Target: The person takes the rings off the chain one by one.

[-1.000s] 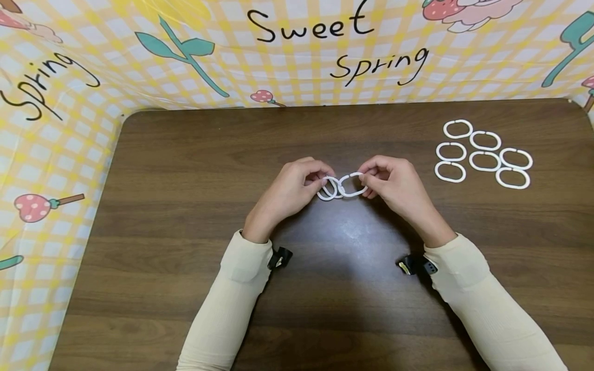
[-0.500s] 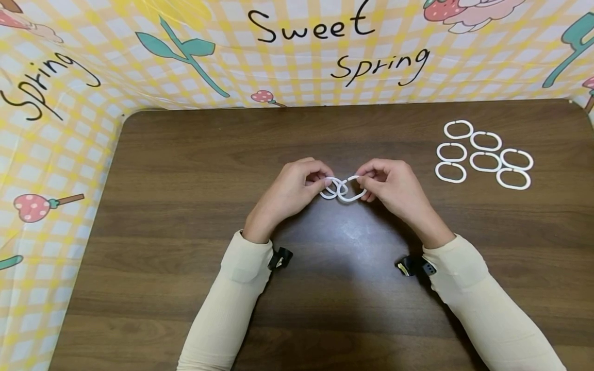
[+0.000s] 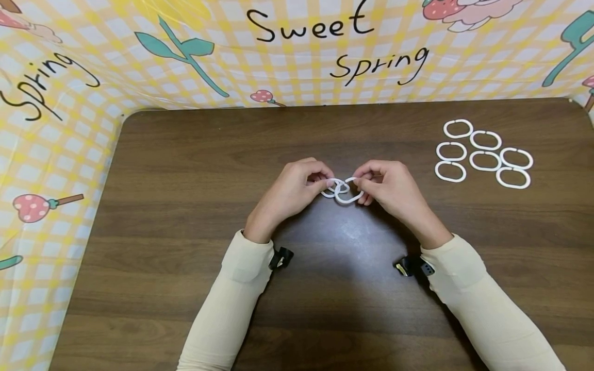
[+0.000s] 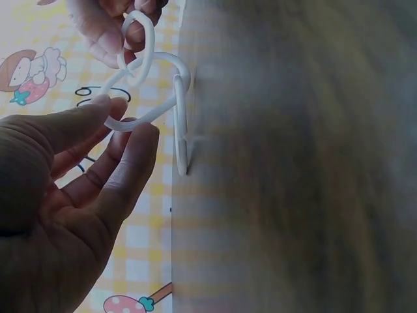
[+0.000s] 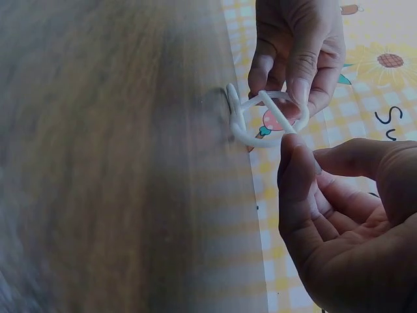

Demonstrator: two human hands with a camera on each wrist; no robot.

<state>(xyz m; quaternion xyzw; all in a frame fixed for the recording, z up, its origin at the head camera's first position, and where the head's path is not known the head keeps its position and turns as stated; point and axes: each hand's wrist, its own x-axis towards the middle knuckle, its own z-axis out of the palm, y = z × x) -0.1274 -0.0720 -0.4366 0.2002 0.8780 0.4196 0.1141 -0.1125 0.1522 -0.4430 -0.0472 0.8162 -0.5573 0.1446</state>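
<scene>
Between finger and thumb, my left hand (image 3: 297, 185) pinches a white oval plastic link (image 4: 158, 111). A second white link (image 4: 180, 130) hangs looped on it, its lower part at or near the tabletop. Opposite, my right hand (image 3: 392, 188) pinches a third white link (image 3: 345, 201) by its right end. That link crosses the left hand's link and appears to pass through its opening; whether it is fully hooked is hard to tell. In the right wrist view the third link (image 5: 277, 112) is seen nearly edge-on, with my fingertips hiding its near end.
Several loose white links (image 3: 485, 161) lie flat in a group at the back right of the brown wooden table (image 3: 185, 206). A yellow checked cloth (image 3: 297, 67) rises behind the table and along its left side. Small black cameras (image 3: 280, 257) sit at both wrists.
My right hand has moved slightly left, and its link has turned and slid further over the left hand's link. My left hand has barely moved; the loose links are unchanged.
</scene>
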